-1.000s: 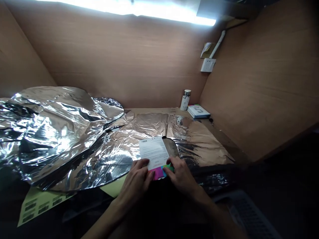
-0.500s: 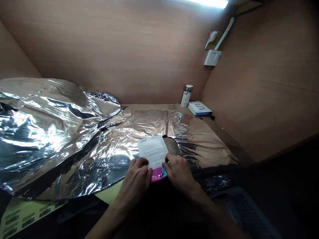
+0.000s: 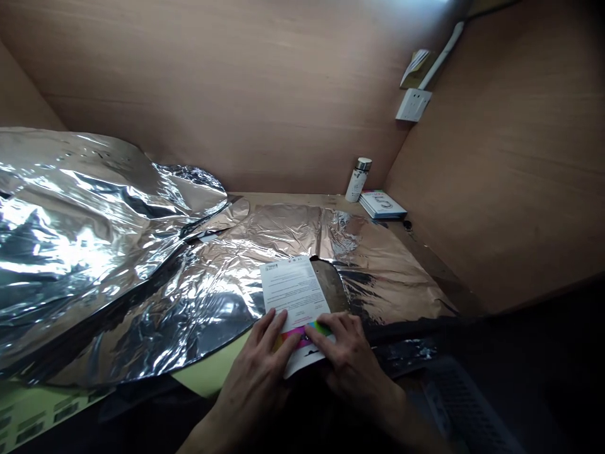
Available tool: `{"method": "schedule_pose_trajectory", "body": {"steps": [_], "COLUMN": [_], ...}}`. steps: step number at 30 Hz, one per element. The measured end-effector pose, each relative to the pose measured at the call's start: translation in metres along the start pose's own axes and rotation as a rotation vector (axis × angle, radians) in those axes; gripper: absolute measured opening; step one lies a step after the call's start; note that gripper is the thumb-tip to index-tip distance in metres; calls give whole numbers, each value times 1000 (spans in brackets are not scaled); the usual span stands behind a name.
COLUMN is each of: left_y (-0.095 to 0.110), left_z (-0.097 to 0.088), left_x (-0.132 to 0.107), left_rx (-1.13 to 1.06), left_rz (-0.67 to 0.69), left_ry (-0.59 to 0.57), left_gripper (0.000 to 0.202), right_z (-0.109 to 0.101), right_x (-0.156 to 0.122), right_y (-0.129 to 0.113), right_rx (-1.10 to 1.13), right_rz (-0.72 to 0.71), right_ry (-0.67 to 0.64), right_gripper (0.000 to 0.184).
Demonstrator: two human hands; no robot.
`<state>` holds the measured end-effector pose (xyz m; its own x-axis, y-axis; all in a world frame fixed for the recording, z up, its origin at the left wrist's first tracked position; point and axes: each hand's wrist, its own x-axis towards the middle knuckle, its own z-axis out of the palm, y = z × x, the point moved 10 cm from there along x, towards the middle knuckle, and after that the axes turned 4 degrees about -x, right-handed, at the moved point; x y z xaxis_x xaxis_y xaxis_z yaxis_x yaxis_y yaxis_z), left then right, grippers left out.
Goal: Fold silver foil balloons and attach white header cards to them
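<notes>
A white printed sheet [image 3: 293,293] with a pink and green band near its lower end lies on crinkled foil. My left hand [image 3: 258,372] holds the sheet's lower left edge, with fingers spread across it. My right hand [image 3: 350,359] rests its fingers on the coloured band at the lower right. A dull grey-brown curved piece [image 3: 328,287] sticks out from behind the sheet's right edge, and the sheet hides the rest of it. Beneath everything spreads a wrinkled silver foil sheet [image 3: 189,296].
A large crumpled foil mound [image 3: 80,214] rises at the left. A small white bottle [image 3: 357,180] and a book [image 3: 382,205] stand by the back wall, below a wall socket [image 3: 413,104]. A green printed sheet [image 3: 47,410] pokes out at the lower left.
Both hands have moved closer together onto the coloured band, and a white strip of the sheet now shows below it. The whole view has tilted slightly downward.
</notes>
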<state>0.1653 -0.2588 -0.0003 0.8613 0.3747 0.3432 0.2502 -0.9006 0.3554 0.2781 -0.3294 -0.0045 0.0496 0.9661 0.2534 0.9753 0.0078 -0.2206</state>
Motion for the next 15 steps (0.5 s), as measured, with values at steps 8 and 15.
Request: {"method": "schedule_pose_trajectory", "body": {"steps": [8,15], "left_y": [-5,-25], "left_z": [-5,-15], "left_x": [4,18], "left_rx": [-31,-190], "left_rz": [-54,-226], "left_ry": [49,162], "left_gripper": [24,31], "right_z": [-8,-17], "right_x": [10,35], "right_y": [3,16], "right_rx": [-8,227], "right_rz": [62,118], "right_ry": [-9,-35], "right_gripper": [58,16]}}
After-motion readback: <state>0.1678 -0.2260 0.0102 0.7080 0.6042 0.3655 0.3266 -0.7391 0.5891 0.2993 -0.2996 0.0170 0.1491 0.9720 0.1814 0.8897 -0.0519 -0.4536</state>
